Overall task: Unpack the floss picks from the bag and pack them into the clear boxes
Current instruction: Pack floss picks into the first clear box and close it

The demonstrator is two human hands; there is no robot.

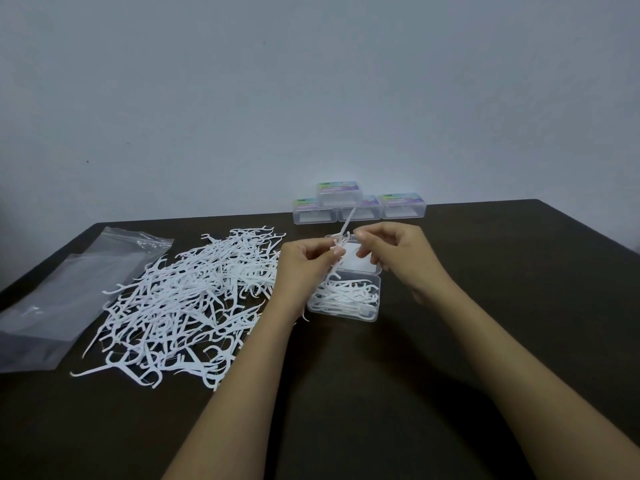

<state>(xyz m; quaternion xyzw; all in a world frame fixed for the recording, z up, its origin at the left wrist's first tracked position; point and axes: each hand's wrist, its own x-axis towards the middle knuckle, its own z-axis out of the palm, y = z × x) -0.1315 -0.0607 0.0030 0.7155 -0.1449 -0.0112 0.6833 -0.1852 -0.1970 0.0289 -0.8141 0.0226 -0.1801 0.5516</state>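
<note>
A big heap of white floss picks (pixel 183 303) lies on the dark table, left of centre. An open clear box (pixel 370 315) sits just right of the heap, with several picks inside and its lid (pixel 360 263) folded back behind it. My left hand (pixel 304 263) holds a small bunch of picks (pixel 341 245) above the box. My right hand (pixel 391 251) pinches one long pick (pixel 348 221) from that bunch; it sticks up toward the back. The clear plastic bag (pixel 59 306) lies flat at the far left.
Several closed clear boxes (pixel 356 204) with coloured labels are stacked at the table's back edge by the wall. The dark table (pixel 519 306) extends to the right and toward me. The wall rises directly behind.
</note>
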